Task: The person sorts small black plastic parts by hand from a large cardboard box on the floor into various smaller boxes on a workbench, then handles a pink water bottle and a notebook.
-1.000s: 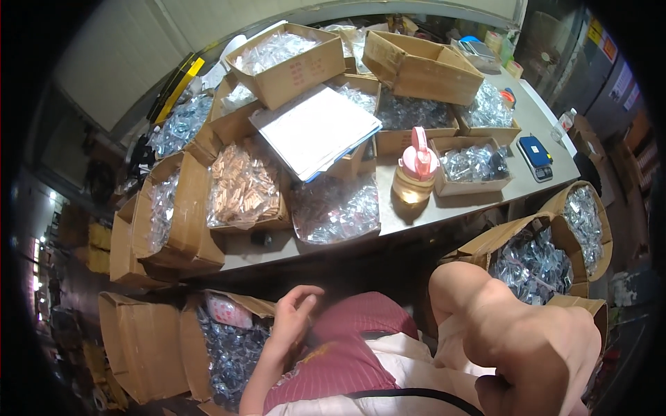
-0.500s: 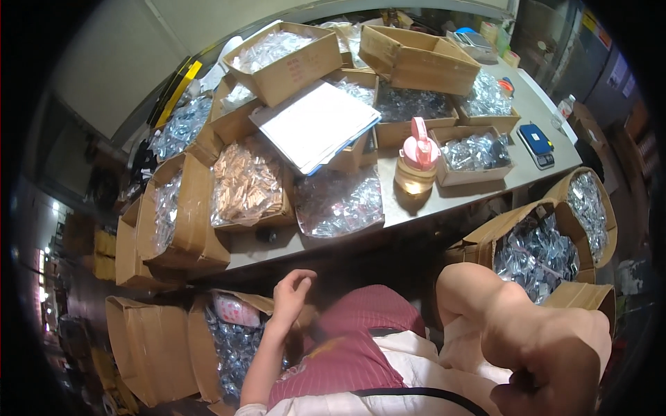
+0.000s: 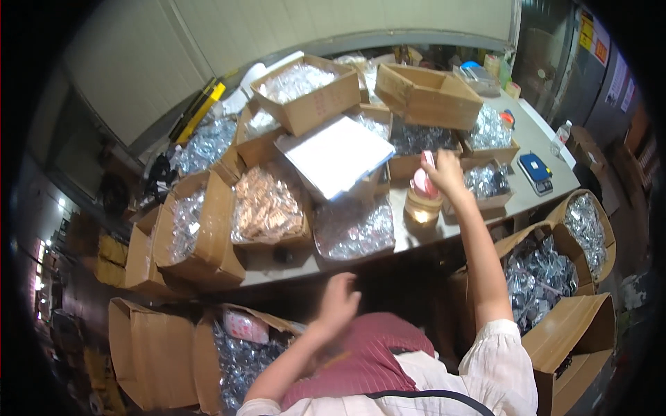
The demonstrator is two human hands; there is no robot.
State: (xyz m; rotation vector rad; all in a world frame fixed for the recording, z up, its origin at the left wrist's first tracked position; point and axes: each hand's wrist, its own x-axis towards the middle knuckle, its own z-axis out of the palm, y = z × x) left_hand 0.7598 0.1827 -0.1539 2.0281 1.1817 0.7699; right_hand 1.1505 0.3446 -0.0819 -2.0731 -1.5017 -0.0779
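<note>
My right hand (image 3: 447,173) reaches over the table, its fingers closed on the pink carrying loop at the top of a clear bottle (image 3: 422,206). The bottle has a pink lid and yellowish liquid in it, and stands on the table. Slightly blurred, my left hand (image 3: 338,303) hovers above my lap, thumb apart from the fingers, holding nothing. Just behind the bottle is a small open box (image 3: 485,201) of clear-bagged parts. A clipboard with white sheets (image 3: 336,156) lies tilted across boxes left of the bottle.
Cartons of bagged brown parts (image 3: 267,208) and clear-bagged pieces (image 3: 355,232) line the table's front. An open carton (image 3: 427,104) is stacked at the back. A blue-topped scale (image 3: 534,170) sits at the right. Floor cartons (image 3: 156,353) flank me on both sides.
My right arm has swung from beside my body out over the table, and the hand has taken hold of the bottle's loop. My left hand has shifted right.
</note>
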